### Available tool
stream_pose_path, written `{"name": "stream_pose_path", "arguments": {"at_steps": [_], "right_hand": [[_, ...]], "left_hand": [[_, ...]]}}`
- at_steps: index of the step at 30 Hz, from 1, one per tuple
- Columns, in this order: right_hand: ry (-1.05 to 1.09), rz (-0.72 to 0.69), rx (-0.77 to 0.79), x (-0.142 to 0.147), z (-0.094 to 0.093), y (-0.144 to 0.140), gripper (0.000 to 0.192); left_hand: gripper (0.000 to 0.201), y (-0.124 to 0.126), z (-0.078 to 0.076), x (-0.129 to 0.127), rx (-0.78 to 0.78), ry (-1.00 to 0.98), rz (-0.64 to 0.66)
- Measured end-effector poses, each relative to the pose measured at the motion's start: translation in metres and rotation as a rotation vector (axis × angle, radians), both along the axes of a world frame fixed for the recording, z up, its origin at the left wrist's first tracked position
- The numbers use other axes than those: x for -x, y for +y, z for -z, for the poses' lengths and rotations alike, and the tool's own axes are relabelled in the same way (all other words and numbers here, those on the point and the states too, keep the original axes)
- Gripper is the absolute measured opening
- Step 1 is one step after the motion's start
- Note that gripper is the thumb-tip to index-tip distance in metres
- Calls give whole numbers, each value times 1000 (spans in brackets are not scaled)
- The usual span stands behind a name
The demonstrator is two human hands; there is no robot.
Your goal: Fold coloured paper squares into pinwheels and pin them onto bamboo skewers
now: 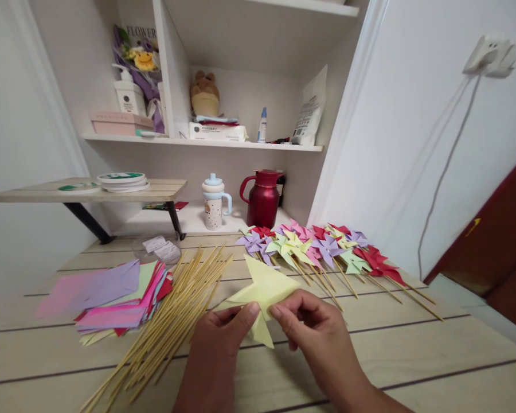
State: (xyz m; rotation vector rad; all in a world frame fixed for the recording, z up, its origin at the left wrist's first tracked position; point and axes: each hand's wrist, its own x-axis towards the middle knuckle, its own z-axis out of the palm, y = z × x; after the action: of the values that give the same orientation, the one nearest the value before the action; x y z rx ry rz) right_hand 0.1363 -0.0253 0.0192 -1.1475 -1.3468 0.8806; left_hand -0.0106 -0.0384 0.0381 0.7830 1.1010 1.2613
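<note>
Yellow paper, partly folded, is pinched by fingers of left hand and right hand above the table.

One camera rides on my head, looking forward and down over the bench. It sits close above my two hands at the bottom edge, faces the shelf and wall ahead, and takes in the corner's right-hand wall too.

Both hands, left hand and right hand, pinch a folded yellow paper above the bench, beside wooden sticks and finished pinwheels.
</note>
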Motion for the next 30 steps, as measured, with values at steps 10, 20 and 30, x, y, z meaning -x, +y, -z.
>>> {"name": "stream_pose_path", "arguments": {"at_steps": [10,20,30], "right_hand": [[-8,-2,-8,-1,2,-2,31],[-43,19,-31,-1,-1,0,29],[-57,26,-32,-2,2,1,28]], "left_hand": [[33,-2,-5,-1,-27,43,19],[37,-2,-4,-1,-43,82,21],[37,0,2,0,-4,50,53]]}}
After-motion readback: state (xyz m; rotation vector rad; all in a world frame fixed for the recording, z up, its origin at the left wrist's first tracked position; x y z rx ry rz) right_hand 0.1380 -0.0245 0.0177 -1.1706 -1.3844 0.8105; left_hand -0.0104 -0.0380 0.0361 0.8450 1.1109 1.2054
